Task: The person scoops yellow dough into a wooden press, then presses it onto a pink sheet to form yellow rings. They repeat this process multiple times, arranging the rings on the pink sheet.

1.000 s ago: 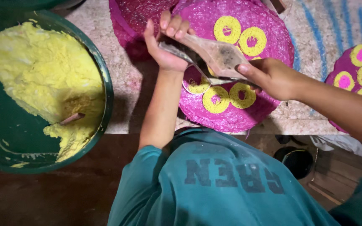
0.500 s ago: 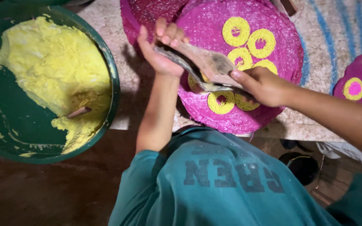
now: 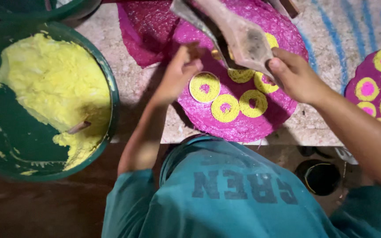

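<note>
Both hands have dropped lower — left hand [image 3: 179,72] loosely curled above a yellow dough ring [image 3: 204,87]; right hand [image 3: 294,75] grips a worn wooden paddle [image 3: 239,35]. Woven pink round mat [image 3: 248,125] beneath, edge clear.

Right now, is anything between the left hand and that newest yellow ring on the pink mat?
Nothing visible. The left hand hovers just above and left of the yellow ring on the pink mat, with only open mat between them. The wooden tool, held by the right hand, sits off to the right.
</note>
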